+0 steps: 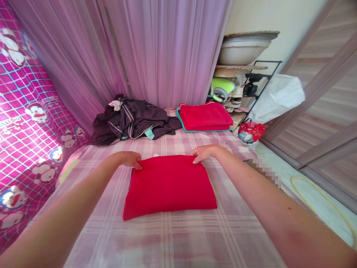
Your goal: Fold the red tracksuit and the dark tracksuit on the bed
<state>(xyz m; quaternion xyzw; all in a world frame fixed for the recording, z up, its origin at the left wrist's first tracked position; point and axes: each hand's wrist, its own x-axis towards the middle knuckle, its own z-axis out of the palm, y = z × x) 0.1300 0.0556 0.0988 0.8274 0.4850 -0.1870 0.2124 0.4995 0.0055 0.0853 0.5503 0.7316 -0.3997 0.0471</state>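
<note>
A: Two bare forearms (259, 186), nearest us, one from each lower corner, reaching over a plaid-covered bed (100, 238). State of the hands?

B: Left hand (130, 160): pinched nearly closed at the far left corner of a red cloth (170, 186). Right hand (203, 152): similar pinch at the far right corner, thumb on top. (Whatever the fingers do beneath the edge is hidden, so I can't judge how tight either hold is.)

A: Position of the red cloth?

B: Flat on the bed, between the forearms. Roughly rectangular, smooth on top; a dark sliver shows along its left side.

A: Stage, by your reading?

B: This piece looks folded, or very nearly; both far corners are in hand. Beyond it, towards the purple curtain (167, 44), lies a folded stack (206, 116), red over teal. I'd log that as finished.

A: And unfolded?

B: The dark clothes (139, 117), heaped left of the folded stack, white piping showing, a scrap of teal poking out. No neat fold visible; I'd log them as undone. Number of pieces: cannot tell.
</note>
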